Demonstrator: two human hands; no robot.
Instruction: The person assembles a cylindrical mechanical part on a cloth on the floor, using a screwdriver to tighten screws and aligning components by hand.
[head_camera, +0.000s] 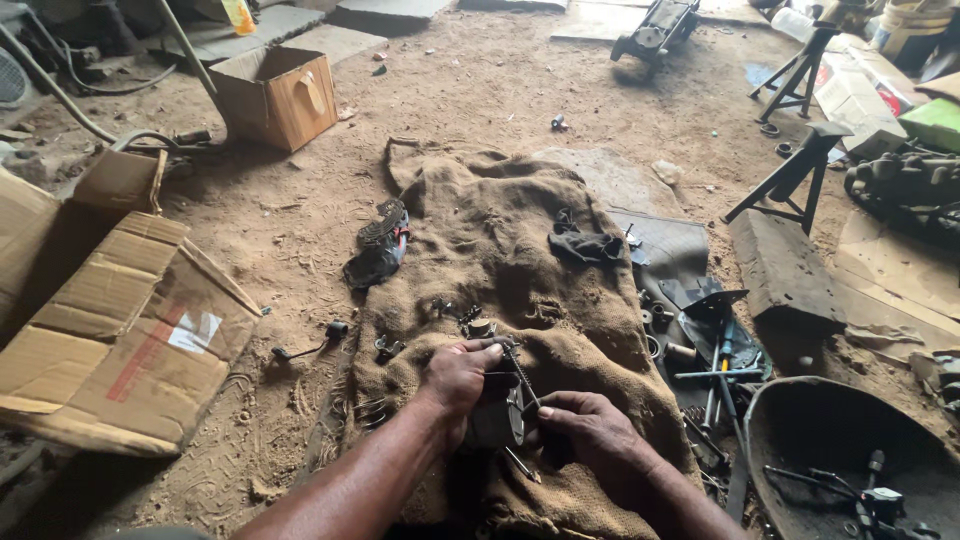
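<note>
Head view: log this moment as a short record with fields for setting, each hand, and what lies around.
setting: dirt floor with a burlap sack spread out
left hand: left hand grips a dark metal part
right hand: right hand pinches a thin threaded rod at the same part
on sack: black cloth, small metal bits
left side: flattened cardboard, open box
right side: hand tools, metal stands, dark basin

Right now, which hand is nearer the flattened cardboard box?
Left. The left hand is closer, with the flattened cardboard box farther out on its side; the right hand sits beyond it, farther away.
</note>
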